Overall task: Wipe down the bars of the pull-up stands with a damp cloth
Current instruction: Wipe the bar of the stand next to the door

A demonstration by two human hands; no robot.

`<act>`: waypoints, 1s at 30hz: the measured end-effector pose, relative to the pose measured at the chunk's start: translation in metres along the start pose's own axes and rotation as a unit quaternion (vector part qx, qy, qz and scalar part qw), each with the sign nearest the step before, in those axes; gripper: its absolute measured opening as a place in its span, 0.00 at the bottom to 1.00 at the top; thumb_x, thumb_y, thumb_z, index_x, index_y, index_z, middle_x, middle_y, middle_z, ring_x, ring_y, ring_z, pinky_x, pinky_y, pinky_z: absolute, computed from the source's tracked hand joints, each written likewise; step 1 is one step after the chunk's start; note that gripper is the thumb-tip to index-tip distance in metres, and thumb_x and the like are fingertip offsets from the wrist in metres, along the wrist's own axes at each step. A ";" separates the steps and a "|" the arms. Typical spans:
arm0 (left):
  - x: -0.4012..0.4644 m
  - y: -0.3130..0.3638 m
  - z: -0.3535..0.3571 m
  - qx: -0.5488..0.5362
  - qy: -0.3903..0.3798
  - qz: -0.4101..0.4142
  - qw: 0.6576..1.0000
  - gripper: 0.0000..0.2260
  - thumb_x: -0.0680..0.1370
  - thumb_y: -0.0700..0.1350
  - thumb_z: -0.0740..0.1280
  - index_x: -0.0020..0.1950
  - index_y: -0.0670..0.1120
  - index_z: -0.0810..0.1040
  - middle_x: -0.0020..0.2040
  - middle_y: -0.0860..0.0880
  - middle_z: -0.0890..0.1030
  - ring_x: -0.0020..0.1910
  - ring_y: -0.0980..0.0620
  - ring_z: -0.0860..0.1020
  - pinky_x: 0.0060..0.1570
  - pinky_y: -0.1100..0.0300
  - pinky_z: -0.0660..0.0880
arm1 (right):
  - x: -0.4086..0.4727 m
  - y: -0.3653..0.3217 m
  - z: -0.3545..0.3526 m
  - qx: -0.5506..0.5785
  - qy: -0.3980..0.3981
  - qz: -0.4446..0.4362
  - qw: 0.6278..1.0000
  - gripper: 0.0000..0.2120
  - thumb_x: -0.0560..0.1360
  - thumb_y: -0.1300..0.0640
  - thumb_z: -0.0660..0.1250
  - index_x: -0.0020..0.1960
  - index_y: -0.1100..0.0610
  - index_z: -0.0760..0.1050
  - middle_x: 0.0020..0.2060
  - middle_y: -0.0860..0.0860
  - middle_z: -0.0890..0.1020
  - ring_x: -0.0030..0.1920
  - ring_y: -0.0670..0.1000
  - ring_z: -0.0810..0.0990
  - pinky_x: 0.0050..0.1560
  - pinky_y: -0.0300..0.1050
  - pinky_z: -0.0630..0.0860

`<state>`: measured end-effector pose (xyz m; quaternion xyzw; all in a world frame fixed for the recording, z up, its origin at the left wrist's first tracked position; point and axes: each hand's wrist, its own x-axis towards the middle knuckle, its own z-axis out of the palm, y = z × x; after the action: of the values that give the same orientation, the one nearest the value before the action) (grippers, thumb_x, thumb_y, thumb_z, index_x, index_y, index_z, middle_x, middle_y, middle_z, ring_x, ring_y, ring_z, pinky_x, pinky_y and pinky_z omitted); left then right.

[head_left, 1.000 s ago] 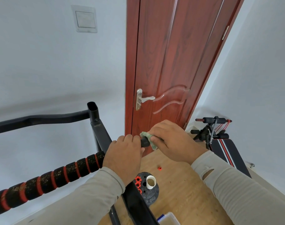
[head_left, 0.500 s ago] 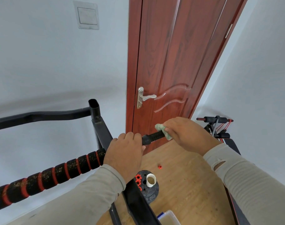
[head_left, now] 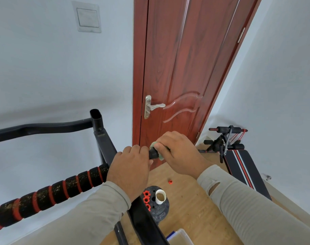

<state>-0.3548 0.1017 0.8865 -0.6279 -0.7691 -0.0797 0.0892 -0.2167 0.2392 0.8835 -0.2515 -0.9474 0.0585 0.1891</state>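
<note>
A black pull-up stand fills the lower left. Its foam-padded bar (head_left: 50, 191), black with red rings and speckled with dirt, runs from the bottom left up to the middle. My left hand (head_left: 129, 169) grips this bar at its right part. Just beyond it a short black stretch of bar shows. My right hand (head_left: 179, 154) holds a pale green cloth (head_left: 155, 147) wrapped round the bar's right end, close beside my left hand. A second black bar (head_left: 43, 128) runs along the wall to the open-topped upright post (head_left: 97, 124).
A red-brown door (head_left: 182, 71) with a silver handle stands straight ahead. A sit-up bench (head_left: 239, 156) leans at the right wall. On the wooden floor below lie a black weight plate (head_left: 161, 211) with red nuts and a white tube, a small red nut (head_left: 170, 182) and a plastic box (head_left: 180, 237).
Half a second ago my right hand with the cloth was further out along the bar's end; it has slid back in towards my left hand. My left hand has kept its grip.
</note>
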 end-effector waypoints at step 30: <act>-0.001 -0.001 0.001 -0.013 0.021 0.009 1.000 0.15 0.84 0.56 0.52 0.63 0.50 0.71 0.54 0.51 0.77 0.50 0.50 0.75 0.53 0.55 0.76 | -0.007 0.015 -0.033 -0.076 -0.050 0.004 0.996 0.13 0.86 0.48 0.53 0.48 0.48 0.73 0.42 0.41 0.75 0.43 0.45 0.73 0.51 0.49 0.75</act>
<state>-0.3556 0.1007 0.8857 -0.6337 -0.7605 -0.1023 0.0982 -0.1911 0.2495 0.9086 -0.2655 -0.9564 -0.0007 0.1219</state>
